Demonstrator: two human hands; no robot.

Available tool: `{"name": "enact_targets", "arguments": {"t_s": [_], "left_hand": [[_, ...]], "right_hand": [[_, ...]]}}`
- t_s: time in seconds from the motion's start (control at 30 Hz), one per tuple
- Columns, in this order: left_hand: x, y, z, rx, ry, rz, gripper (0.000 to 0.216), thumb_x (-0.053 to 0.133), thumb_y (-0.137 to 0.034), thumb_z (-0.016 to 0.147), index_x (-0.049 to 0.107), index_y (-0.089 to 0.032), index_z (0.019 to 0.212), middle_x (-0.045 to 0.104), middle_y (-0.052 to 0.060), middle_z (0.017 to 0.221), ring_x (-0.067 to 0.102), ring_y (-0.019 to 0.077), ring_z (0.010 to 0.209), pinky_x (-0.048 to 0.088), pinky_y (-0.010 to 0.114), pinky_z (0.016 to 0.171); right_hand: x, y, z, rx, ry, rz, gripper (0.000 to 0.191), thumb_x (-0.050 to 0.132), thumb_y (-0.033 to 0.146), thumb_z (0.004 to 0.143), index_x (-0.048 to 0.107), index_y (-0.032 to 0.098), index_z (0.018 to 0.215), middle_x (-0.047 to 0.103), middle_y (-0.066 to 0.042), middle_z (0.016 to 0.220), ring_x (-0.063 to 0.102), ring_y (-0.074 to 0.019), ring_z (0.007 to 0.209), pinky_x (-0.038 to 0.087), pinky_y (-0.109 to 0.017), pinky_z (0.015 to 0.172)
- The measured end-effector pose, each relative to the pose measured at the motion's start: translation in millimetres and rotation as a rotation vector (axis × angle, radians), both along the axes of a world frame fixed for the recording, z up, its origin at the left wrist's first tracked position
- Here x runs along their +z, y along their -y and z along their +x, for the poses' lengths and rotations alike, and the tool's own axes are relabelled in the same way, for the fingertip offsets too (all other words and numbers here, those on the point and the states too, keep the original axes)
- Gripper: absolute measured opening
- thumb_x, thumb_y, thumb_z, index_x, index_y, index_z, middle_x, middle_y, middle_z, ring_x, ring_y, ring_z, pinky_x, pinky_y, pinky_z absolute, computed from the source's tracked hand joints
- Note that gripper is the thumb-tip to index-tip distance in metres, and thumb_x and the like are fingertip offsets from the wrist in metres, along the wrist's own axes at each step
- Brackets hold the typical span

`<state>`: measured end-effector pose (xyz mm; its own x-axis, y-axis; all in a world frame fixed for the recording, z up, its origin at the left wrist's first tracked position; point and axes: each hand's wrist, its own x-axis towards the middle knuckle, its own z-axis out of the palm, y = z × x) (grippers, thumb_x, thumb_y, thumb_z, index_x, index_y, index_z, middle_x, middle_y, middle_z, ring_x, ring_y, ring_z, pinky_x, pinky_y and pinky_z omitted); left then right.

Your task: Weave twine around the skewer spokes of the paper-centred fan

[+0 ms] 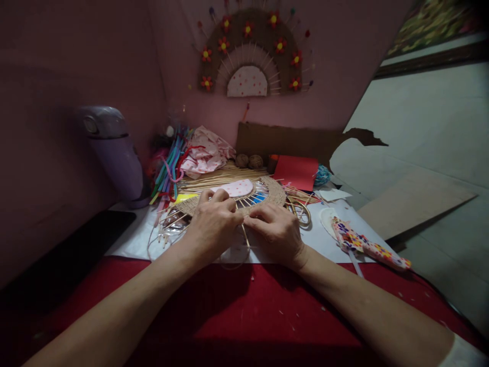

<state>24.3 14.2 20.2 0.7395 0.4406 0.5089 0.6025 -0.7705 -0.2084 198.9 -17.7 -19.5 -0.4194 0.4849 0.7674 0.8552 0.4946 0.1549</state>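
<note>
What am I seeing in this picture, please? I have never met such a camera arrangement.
There is no machine. A person wears one camera on the head, looking forward and down, so these are that person's own left hand and right hand, both bare. Both hold a woven arch at its near side; exactly what the fingertips pinch is hidden. Under and around it are white paper, scissors, red card and pipe cleaners. A purple bottle stands at the picture's left. Behind, a flowered arch is on the wall.

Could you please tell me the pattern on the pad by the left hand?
The pad is pale with reddish dots, in the head view.
</note>
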Motion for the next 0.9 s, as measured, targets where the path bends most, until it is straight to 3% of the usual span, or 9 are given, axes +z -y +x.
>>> {"name": "enact_targets", "arguments": {"t_s": [0.9], "left_hand": [[-2.2,0.4,0.3,-0.004,0.03,-0.004,0.014,0.059,-0.022,0.075,0.064,-0.02,0.062,0.06,0.004,0.067,0.046,0.0224,0.081,0.028,0.041,0.077]], "right_hand": [[1.3,1.2,-1.1,0.008,-0.014,0.007,0.016,0.053,0.023,0.085,0.068,0.023,0.08,0.064,-0.002,0.077,0.054,-0.0131,0.075,0.038,-0.027,0.065]]}}
